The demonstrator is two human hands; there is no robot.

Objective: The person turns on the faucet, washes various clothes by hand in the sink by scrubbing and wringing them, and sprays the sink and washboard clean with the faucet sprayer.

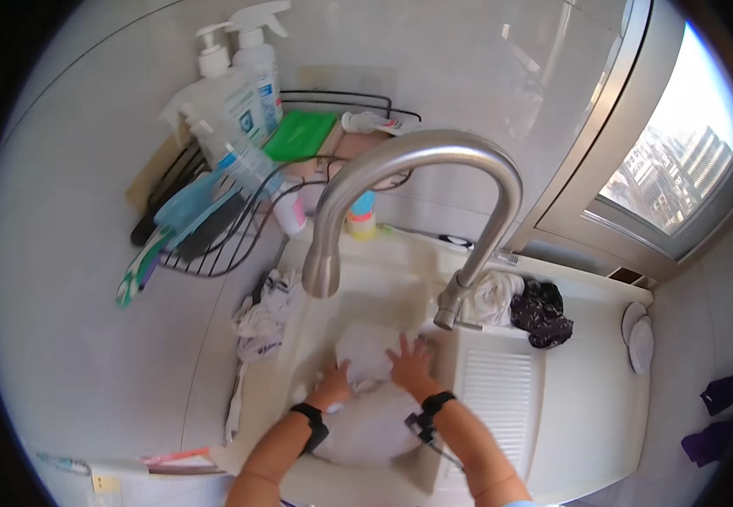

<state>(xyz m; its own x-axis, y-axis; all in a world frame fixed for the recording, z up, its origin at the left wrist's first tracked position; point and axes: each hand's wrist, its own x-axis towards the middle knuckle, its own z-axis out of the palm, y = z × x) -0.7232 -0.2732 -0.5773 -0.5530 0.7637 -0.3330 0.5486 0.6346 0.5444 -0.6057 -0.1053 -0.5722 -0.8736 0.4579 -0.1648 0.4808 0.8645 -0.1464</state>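
A wet white cloth (365,351) lies bunched in the sink basin (366,302), its lower part spreading into cloudy water (371,431). My left hand (333,387) is at the cloth's left side, fingers bent into its edge and partly hidden. On the cloth's right side rests my right hand (413,367), its fingers spread apart. Both wrists wear black bands. Above the basin arches a metal faucet (421,145), its spout pointing down; no stream of water shows.
A wire rack (214,262) holds bottles, brushes and a green sponge (301,135). Crumpled cloths (269,317) hang over the basin's left rim. Right of the basin are a ribbed washboard (497,397), white cloth (493,296), dark patterned cloth (542,313) and pale oval pads (639,338).
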